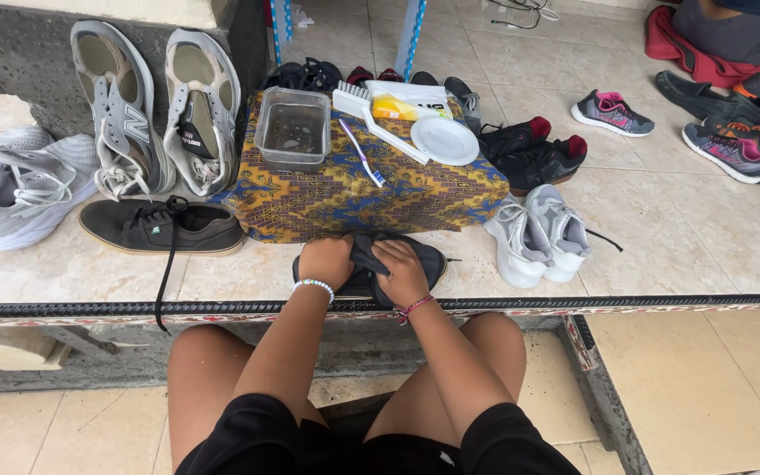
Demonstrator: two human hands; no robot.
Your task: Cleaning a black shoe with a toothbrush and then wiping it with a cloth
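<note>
Dark fabric, near black: that is the shoe (415, 264) lying flat on the tiled ledge at lower centre of the frame, directly under both of your hands and touching the near edge of the patterned yellow-and-blue cloth (345, 193). Its long axis runs left to right across the picture, parallel to the ledge's dark front lip (661, 302), with one rounded end poking out to the right of your wrist. Your left hand (325, 261) sits closed on the shoe's left part, knuckles up, fingers curled down into it; your right hand (400, 273) sits just beside, fingers bent and pinching a dark fold of cloth or tongue (367, 255) that runs up between the two hands. I cannot tell which it is. Both hands touch the shoe, neither is nearer; the fold lies towards the upper left of your right fingers. On the cloth above, well apart from your hands: a clear tub of murky water (292, 129), a white scrubbing brush (371, 110), a toothbrush (361, 151) and a white round lid (444, 141). Left of your hands, a black lace-up shoe (160, 227) lies with its lace trailing over the lip.
</note>
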